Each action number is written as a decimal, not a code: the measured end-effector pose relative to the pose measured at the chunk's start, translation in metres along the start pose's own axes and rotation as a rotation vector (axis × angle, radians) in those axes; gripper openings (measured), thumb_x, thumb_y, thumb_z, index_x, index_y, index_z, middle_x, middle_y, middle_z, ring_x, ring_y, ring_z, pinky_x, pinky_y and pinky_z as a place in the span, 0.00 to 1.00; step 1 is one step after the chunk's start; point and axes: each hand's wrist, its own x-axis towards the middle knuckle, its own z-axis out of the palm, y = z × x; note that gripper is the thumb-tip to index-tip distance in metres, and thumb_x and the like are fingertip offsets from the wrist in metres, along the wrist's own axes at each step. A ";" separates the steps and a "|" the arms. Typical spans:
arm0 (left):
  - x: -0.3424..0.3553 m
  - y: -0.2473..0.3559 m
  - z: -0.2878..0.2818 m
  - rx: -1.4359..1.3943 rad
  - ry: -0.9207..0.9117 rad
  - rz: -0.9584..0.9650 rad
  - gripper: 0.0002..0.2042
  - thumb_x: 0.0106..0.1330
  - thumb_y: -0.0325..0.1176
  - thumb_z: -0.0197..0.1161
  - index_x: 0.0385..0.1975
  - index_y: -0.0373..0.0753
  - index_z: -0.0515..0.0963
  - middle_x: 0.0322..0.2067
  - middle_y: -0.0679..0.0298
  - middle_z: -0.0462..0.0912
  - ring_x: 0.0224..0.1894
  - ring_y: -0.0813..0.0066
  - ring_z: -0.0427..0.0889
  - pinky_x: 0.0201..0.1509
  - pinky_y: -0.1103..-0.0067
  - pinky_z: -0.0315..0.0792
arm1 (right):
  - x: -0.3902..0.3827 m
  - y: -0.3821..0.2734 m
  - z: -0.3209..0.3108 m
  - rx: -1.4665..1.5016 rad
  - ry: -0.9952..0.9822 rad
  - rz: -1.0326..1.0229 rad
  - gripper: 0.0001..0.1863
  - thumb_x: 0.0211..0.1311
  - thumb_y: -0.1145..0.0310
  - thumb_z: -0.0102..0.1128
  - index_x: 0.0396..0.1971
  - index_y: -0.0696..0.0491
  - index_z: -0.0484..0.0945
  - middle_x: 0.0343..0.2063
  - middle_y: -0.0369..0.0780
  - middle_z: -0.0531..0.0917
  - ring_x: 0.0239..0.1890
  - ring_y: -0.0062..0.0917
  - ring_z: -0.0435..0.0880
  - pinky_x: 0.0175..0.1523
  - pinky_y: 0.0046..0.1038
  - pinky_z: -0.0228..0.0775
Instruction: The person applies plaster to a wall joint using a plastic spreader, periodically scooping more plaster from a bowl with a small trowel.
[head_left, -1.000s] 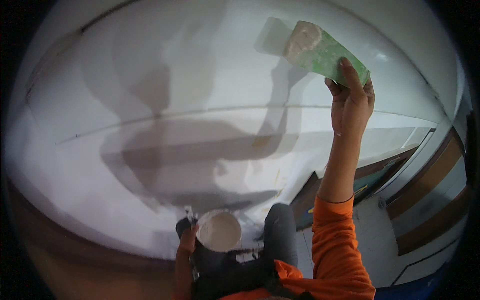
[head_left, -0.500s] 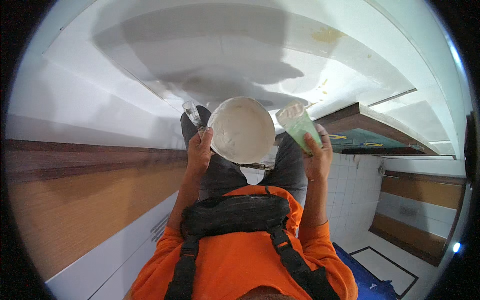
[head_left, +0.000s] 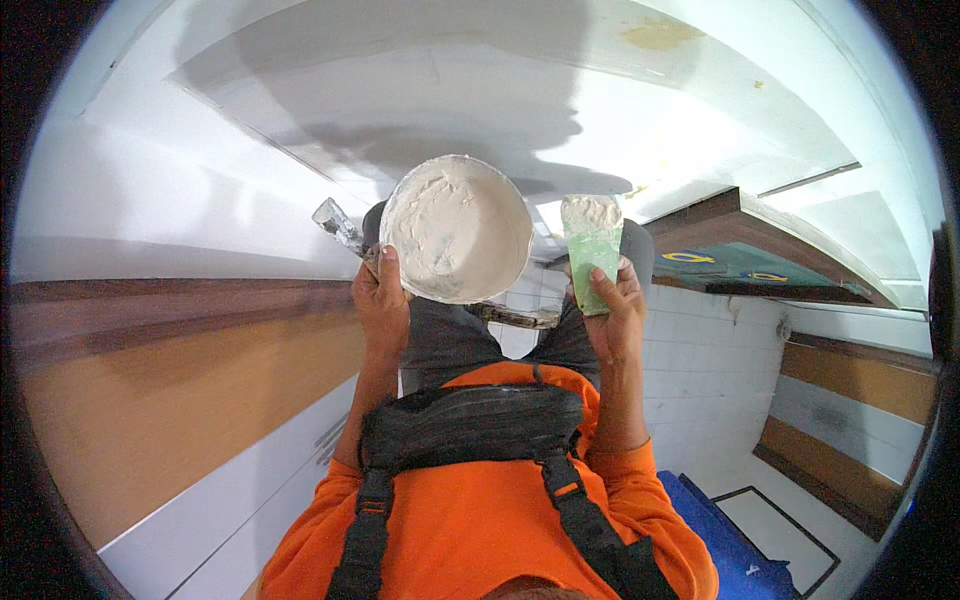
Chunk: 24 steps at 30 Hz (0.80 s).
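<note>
one green spreader (head_left: 594, 250), long axis pointing forward, clamped in right hand (head_left: 615, 310); left hand (head_left: 382, 300) grips tub (head_left: 520, 262).

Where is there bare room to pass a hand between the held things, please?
A narrow gap shows between the bowl and the green spreader in the right hand. The bowl's left rim is crowded by the left hand and scraper.

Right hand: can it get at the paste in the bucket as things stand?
Probably yes. The right hand, holding a green spreader, is just right of the bucket; its open top shows the paste, nothing visible blocks between, and the left hand is on the far side.
</note>
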 end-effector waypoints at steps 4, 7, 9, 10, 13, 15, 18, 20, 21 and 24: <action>-0.007 0.023 0.013 0.027 0.012 0.032 0.17 0.77 0.39 0.54 0.48 0.27 0.77 0.41 0.59 0.84 0.40 0.78 0.81 0.42 0.79 0.76 | 0.000 -0.007 0.019 -0.159 -0.094 -0.046 0.23 0.70 0.76 0.57 0.63 0.55 0.64 0.49 0.46 0.83 0.48 0.35 0.86 0.41 0.32 0.82; -0.009 0.026 0.016 0.000 0.011 0.065 0.17 0.77 0.37 0.54 0.49 0.26 0.76 0.42 0.59 0.84 0.40 0.78 0.81 0.42 0.80 0.76 | 0.009 -0.001 0.016 -0.352 -0.125 -0.183 0.23 0.75 0.66 0.52 0.65 0.57 0.64 0.49 0.46 0.83 0.46 0.34 0.86 0.41 0.31 0.81; -0.010 0.026 0.017 0.020 0.015 0.089 0.18 0.77 0.39 0.54 0.49 0.26 0.76 0.43 0.58 0.84 0.42 0.75 0.81 0.45 0.78 0.75 | 0.014 0.001 0.012 -0.287 -0.149 -0.152 0.22 0.77 0.61 0.47 0.64 0.57 0.67 0.48 0.45 0.83 0.45 0.31 0.86 0.41 0.30 0.80; -0.011 0.026 0.018 0.061 0.022 0.109 0.20 0.77 0.42 0.54 0.50 0.27 0.76 0.43 0.57 0.84 0.44 0.73 0.81 0.47 0.76 0.75 | 0.015 0.001 0.011 -0.255 -0.162 -0.135 0.23 0.78 0.58 0.45 0.63 0.57 0.68 0.48 0.45 0.84 0.44 0.30 0.86 0.41 0.30 0.79; -0.008 0.019 0.020 0.022 0.058 0.115 0.18 0.77 0.40 0.54 0.50 0.27 0.76 0.42 0.58 0.84 0.42 0.77 0.81 0.44 0.80 0.75 | 0.016 0.003 0.014 -0.336 -0.137 -0.129 0.24 0.79 0.54 0.42 0.61 0.57 0.71 0.46 0.45 0.84 0.43 0.28 0.85 0.42 0.29 0.77; -0.008 0.018 0.020 0.015 0.079 0.081 0.17 0.77 0.38 0.54 0.49 0.27 0.76 0.40 0.60 0.84 0.38 0.80 0.81 0.39 0.84 0.75 | 0.014 0.003 0.015 -0.285 -0.123 -0.086 0.24 0.79 0.54 0.43 0.61 0.58 0.71 0.45 0.45 0.84 0.45 0.28 0.85 0.44 0.29 0.77; -0.011 0.027 0.022 0.069 0.104 0.042 0.16 0.77 0.39 0.55 0.47 0.28 0.77 0.37 0.62 0.83 0.34 0.82 0.80 0.33 0.84 0.74 | 0.013 0.004 0.012 -0.235 -0.125 -0.033 0.24 0.79 0.55 0.43 0.60 0.58 0.72 0.46 0.46 0.84 0.46 0.30 0.84 0.45 0.29 0.76; -0.012 0.030 0.027 0.049 0.127 0.073 0.16 0.77 0.39 0.55 0.46 0.29 0.77 0.34 0.64 0.83 0.31 0.84 0.79 0.29 0.85 0.72 | 0.013 0.005 0.011 -0.214 -0.142 -0.009 0.24 0.79 0.55 0.43 0.60 0.59 0.72 0.46 0.47 0.84 0.46 0.31 0.84 0.45 0.29 0.76; -0.012 0.030 0.027 0.066 0.122 0.065 0.17 0.77 0.40 0.54 0.45 0.29 0.78 0.36 0.62 0.83 0.35 0.81 0.79 0.34 0.82 0.73 | 0.013 0.006 0.010 -0.205 -0.151 -0.003 0.24 0.79 0.56 0.44 0.60 0.59 0.72 0.46 0.47 0.84 0.46 0.31 0.84 0.45 0.29 0.76; -0.011 0.026 0.026 0.072 0.102 0.055 0.18 0.77 0.41 0.54 0.45 0.29 0.78 0.40 0.59 0.84 0.39 0.76 0.79 0.42 0.79 0.73 | 0.015 0.010 0.006 -0.208 -0.183 -0.006 0.24 0.79 0.56 0.44 0.59 0.60 0.72 0.46 0.48 0.84 0.47 0.31 0.84 0.45 0.30 0.76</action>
